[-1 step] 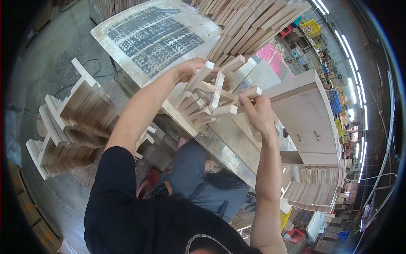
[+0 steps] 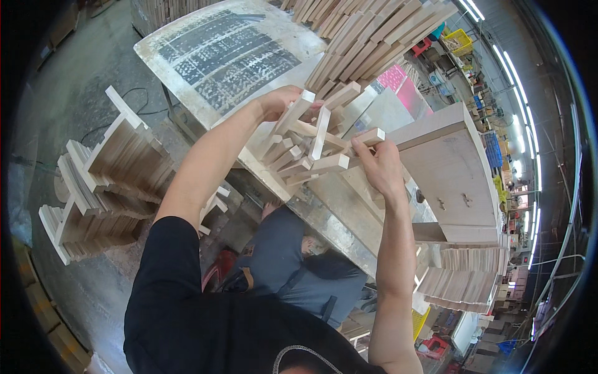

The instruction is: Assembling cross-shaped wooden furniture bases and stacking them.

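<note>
A jumble of short, pale square wooden sticks lies crosswise on the worktable in front of me. At its far left side, my left hand is closed around an upright-tilted wooden stick; part of the fingers is hidden behind the wood. On the right side, my right hand grips another wooden stick, with the thumb along it and its square end pointing away to the upper right. Between the two hands, several more sticks cross at different angles, and their lower ends are partly covered.
Behind the sticks, a tall stack of wooden strips leans on the worktable. A large pale wooden box stands to the right. Stacked wooden parts sit on the floor at left. A marked, dusty board covers the table's far left.
</note>
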Tool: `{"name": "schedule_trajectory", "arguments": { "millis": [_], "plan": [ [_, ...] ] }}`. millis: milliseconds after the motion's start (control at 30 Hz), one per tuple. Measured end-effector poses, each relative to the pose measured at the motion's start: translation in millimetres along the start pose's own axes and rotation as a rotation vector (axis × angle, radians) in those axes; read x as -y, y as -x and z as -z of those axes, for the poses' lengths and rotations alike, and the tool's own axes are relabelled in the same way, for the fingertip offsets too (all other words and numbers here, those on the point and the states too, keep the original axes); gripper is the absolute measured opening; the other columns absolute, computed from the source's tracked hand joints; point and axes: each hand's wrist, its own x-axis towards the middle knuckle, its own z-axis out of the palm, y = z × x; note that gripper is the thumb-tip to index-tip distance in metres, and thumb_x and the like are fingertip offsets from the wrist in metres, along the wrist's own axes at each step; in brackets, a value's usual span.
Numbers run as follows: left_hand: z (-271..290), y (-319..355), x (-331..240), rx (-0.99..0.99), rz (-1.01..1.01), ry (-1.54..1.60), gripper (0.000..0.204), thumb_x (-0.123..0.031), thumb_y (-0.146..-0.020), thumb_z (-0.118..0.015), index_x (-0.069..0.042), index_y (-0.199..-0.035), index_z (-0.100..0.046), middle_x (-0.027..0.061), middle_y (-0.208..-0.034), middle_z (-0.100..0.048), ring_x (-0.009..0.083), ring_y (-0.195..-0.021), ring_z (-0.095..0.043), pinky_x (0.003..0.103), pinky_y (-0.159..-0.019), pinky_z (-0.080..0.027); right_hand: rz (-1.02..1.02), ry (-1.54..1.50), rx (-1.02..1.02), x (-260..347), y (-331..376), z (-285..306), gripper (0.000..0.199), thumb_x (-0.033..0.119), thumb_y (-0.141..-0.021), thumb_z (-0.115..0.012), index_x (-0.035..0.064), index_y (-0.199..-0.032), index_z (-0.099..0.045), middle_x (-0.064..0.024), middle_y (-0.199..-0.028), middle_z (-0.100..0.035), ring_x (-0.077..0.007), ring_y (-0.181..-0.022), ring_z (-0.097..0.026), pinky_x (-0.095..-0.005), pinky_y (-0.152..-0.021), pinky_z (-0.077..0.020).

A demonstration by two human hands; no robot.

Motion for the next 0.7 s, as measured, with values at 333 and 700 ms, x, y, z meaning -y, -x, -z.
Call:
{"name": "schedule_trajectory", "arguments": {
  "millis": [333, 700],
  "plan": [
    [-17.0, 61.4, -2.2, -0.183, -0.608, -0.051, 0.050, -0.038, -0.108, -0.050, -0.001, -0.140, -0.059, 0.0183, -0.138, -0.063, 0.0249, -0.132, -0.058, 0.042, -0.108, -0.046, -0.117, 0.020, 0.280, -23.5, -5.8, -5.4, 0.039, 0.033, -0.102, -0.062, -0.0059, -0.105, -0.068, -0.0194, -0.095, -0.074, -0.0278, -0.084, -0.072, -0.0383, -0.081, -0.0535],
    [-43.1, 81.8, -1.4, -0.492, -0.542, -0.650, 0.043, -0.027, -0.106, -0.049, 0.003, -0.134, -0.062, 0.0158, -0.130, -0.067, 0.0228, -0.125, -0.060, 0.033, -0.108, -0.043, 0.167, 0.280, -0.132, -13.3, -22.4, -56.0, 0.037, 0.031, -0.105, -0.053, -0.0043, -0.094, -0.061, -0.0276, -0.093, -0.065, -0.0478, -0.087, -0.060, -0.0540, -0.082, -0.0496]
  ]
}}
